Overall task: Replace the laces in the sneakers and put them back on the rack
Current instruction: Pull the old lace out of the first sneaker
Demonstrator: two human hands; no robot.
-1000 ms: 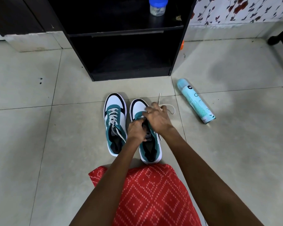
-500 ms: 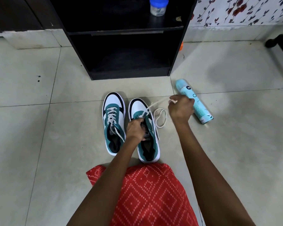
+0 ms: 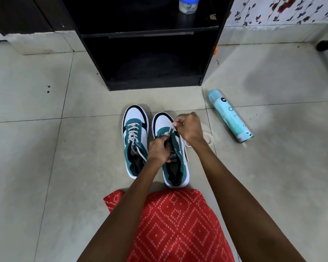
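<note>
Two teal, white and black sneakers stand side by side on the tiled floor, toes pointing away from me. The left sneaker (image 3: 134, 140) is laced with a white lace. My left hand (image 3: 158, 149) grips the tongue area of the right sneaker (image 3: 175, 163). My right hand (image 3: 188, 126) pinches the white lace (image 3: 206, 138) just above the sneaker's front eyelets; a loop of that lace trails on the floor to the right. The black shoe rack (image 3: 151, 59) stands straight ahead, its bottom shelf bare.
A light-blue spray can (image 3: 230, 116) lies on the floor to the right of the sneakers. A small jar with a blue lid (image 3: 188, 4) sits on the rack's upper shelf. My red patterned garment (image 3: 178, 224) covers my lap below the sneakers.
My right hand, which had pulled the lace out to the right, has come back over the right sneaker's toe end. My left hand stays on the sneaker.
</note>
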